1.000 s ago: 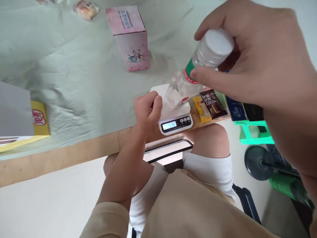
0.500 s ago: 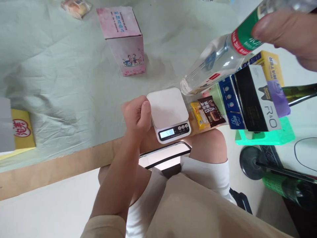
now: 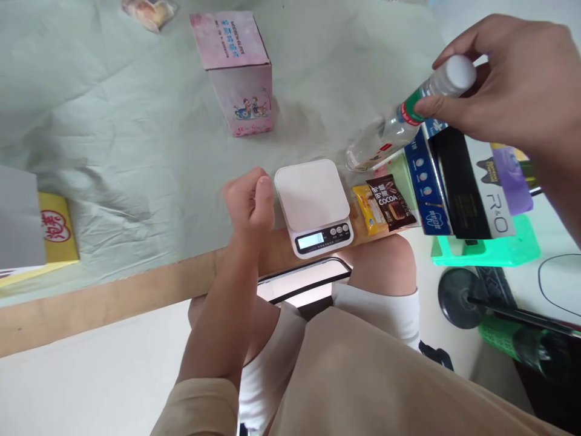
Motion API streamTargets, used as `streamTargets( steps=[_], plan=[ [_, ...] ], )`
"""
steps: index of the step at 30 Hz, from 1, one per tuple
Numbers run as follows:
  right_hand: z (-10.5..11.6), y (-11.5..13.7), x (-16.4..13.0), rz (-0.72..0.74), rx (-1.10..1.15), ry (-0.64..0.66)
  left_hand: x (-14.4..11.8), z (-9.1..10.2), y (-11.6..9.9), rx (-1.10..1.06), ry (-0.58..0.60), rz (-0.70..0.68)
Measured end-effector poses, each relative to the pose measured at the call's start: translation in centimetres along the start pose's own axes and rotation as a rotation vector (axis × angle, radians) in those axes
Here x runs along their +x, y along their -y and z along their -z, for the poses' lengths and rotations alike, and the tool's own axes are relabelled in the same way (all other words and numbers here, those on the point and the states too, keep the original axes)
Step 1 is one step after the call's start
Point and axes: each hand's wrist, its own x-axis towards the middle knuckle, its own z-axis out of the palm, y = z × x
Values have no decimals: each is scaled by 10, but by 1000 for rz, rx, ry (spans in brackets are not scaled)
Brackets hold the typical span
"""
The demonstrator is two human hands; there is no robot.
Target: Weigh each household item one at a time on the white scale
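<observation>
Two hands are yours here. Your right hand, at two o'clock, pinches the neck of a clear plastic water bottle with a white cap and a green-and-red label; the bottle hangs tilted, its base near the table at one o'clock of the small white digital kitchen scale, apart from its bare platform. Your left hand rests curled into a loose fist, empty, just beside the scale at nine o'clock. A brown cocoa snack packet and a yellow wrapped snack lie at three o'clock of the scale. A pink cardboard box stands at eleven o'clock on the pale green tablecloth.
</observation>
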Motion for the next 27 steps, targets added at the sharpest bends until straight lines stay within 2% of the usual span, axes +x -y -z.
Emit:
streamTargets(
  steps=[3, 6, 13, 17, 20, 24, 27],
  plan=[
    [3, 8, -1, -165, -294, 113, 0, 0, 0, -8, -40, 0],
    [5, 20, -2, -224, -356, 159, 1, 0, -1, -18, -67, 1],
    [12, 29, -6, -168, -442, 287, 4, 4, -5, -30, -89, 24],
    [8, 68, -15, 4, -331, 194, 9, 7, -4, -19, -115, 60],
    [-24, 113, -15, 97, -74, 164, 16, 10, 1, -37, -145, 145],
    [-93, 166, 4, 21, 163, 255, 25, 13, 7, -11, -166, 322],
    [-135, 187, 25, -61, 259, 296, 29, 16, 5, 20, -192, 483]
  ],
)
